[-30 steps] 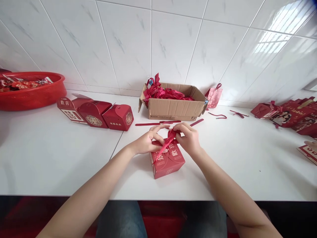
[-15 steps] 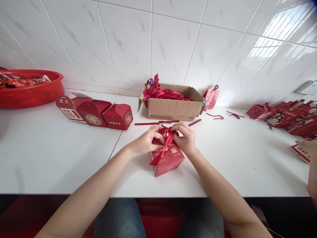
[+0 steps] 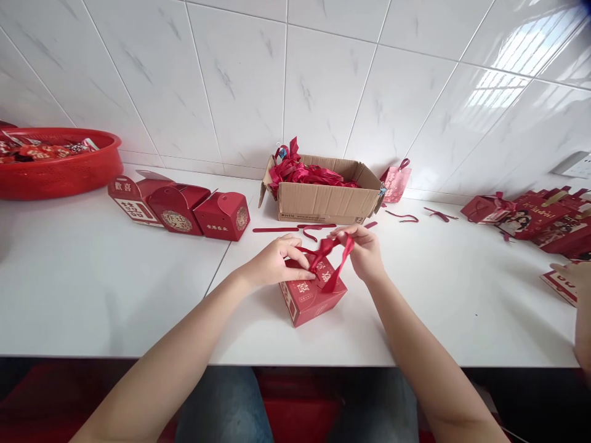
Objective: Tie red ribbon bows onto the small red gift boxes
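Observation:
A red gift box [image 3: 308,301] with pale lettering sits on the white table in front of me. A shiny red ribbon [image 3: 342,266] runs over its top, with a loop or knot standing above the lid. My left hand [image 3: 282,263] pinches the ribbon at the left of the box top, thumb on the lid. My right hand [image 3: 363,249] grips the ribbon to the right, a little above the box, and one strip hangs down from its fingers onto the lid. How the ribbon is knotted between the hands is unclear.
Behind the box stands a cardboard carton [image 3: 327,202] full of red ribbons. Three red boxes [image 3: 221,216] line up left, beyond them a red basin [image 3: 69,175] of wrapped sweets. Ribbon scraps [image 3: 276,230] lie nearby. Several red bags [image 3: 535,212] and another person's hand [image 3: 575,271] are right.
My right hand has moved right, drawing ribbon away from the box top. The ribbon end that hung over the left front of the lid now hangs on the right.

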The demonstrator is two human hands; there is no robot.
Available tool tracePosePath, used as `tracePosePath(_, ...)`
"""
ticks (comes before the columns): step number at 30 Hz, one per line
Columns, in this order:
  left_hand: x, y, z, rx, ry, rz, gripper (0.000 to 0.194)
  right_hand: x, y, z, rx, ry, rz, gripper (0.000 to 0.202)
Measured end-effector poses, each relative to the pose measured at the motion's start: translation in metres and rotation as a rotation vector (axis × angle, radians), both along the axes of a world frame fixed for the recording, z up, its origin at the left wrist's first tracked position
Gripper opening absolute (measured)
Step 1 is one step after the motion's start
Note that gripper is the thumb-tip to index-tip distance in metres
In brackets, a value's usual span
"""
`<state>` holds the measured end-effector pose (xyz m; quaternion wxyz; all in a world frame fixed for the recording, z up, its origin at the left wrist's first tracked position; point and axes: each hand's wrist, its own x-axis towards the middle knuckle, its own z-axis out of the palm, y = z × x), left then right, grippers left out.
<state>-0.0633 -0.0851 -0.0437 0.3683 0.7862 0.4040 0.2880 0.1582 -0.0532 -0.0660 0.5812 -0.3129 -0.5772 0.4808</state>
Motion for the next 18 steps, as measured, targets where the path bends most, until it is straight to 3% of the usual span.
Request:
tracePosePath(3, -0.001, 0.0, -0.001, -0.015, -0.004, -0.006, 0.029, 0.008, 0.006, -0.001, -0.097, 0.063, -0.003, 0.027)
tracePosePath(9, 0.0, 0.002, -0.001, 0.013, 0.004, -0.014, 0.029, 0.008, 0.003, 0.003, -0.278, 0.101, 0.216, 0.025)
tracePosePath(14, 0.0, 0.001, 0.0, 0.032, 0.001, -0.036, 0.028, 0.004, -0.004, 0.01, -0.219, 0.025, 0.202, 0.024)
tracePosePath(18, 0.001, -0.001, 0.002, 0.018, -0.005, -0.025, 0.026, 0.007, -0.013, 0.016, -0.159, -0.124, 0.262, 0.044)
